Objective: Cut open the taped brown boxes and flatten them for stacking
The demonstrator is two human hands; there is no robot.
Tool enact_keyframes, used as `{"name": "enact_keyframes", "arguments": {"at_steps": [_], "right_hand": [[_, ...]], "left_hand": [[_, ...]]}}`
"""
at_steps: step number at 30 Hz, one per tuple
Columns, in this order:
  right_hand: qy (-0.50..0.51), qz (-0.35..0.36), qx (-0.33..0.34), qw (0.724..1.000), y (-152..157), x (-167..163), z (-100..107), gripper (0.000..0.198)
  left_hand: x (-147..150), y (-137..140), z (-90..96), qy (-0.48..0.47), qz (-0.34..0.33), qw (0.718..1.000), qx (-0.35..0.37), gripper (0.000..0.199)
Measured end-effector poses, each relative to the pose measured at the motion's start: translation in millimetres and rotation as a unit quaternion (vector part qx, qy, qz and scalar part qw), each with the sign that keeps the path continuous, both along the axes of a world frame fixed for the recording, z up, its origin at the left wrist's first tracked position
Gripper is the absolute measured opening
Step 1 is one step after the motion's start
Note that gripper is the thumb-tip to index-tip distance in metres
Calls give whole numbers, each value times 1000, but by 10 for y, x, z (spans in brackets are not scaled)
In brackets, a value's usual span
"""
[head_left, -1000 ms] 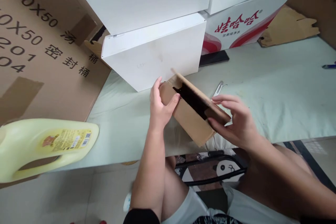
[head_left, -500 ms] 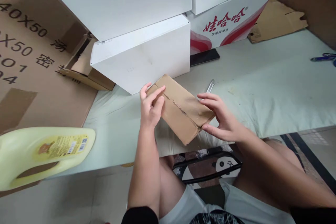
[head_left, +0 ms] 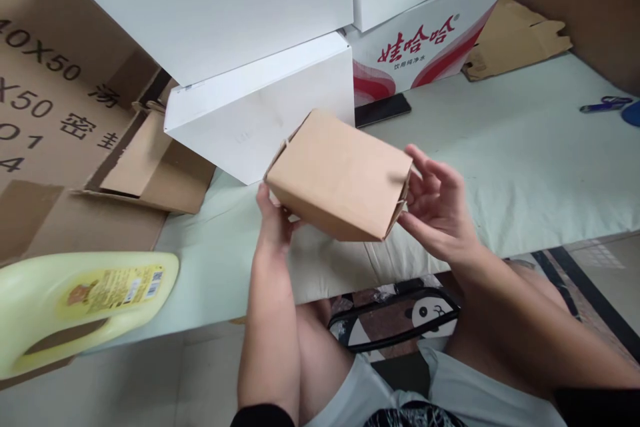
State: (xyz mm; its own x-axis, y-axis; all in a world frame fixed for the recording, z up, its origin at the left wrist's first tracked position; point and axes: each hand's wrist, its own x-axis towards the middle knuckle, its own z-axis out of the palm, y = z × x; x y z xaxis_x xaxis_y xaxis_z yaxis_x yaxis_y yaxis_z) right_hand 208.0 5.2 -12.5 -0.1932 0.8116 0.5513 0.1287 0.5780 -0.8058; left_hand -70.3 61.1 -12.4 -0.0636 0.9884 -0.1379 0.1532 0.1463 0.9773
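A small brown cardboard box [head_left: 340,170] is held tilted above the pale green cloth, a plain unbroken face turned up. My left hand [head_left: 275,217] grips its lower left end, with the thumb at the corner and most fingers hidden beneath. At the opposite end, my right hand [head_left: 435,203] has its fingers and thumb on the edges around the end flaps, which look slightly loose. Behind the box stands a white carton [head_left: 265,113], close to its far left corner.
A black phone [head_left: 383,110] lies before a white and red carton [head_left: 425,47]. Flattened cardboard [head_left: 517,40] and blue scissors [head_left: 607,105] are to the right. At left are a yellow jug [head_left: 115,300], an open brown box [head_left: 155,167] and a large printed carton [head_left: 45,113].
The box has been lifted and turned over; its torn seam no longer faces up and a plain side does. My left hand has shifted from on top to underneath. The silvery cutter is now hidden.
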Motion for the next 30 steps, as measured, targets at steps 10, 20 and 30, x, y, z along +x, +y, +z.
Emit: {"name": "enact_keyframes", "arguments": {"at_steps": [10,20,30], "right_hand": [[-70,-86,-12,994,-6,188,166,53],[-149,-47,-104,982,138,211,-97,46],[-262,-72,-103,957,322,218,-360,46]], "left_hand": [[146,-233,70,72,-225,938,-255,85],[114,-67,40,127,-44,990,-27,51],[166,-160,233,175,-148,940,253,32]]}}
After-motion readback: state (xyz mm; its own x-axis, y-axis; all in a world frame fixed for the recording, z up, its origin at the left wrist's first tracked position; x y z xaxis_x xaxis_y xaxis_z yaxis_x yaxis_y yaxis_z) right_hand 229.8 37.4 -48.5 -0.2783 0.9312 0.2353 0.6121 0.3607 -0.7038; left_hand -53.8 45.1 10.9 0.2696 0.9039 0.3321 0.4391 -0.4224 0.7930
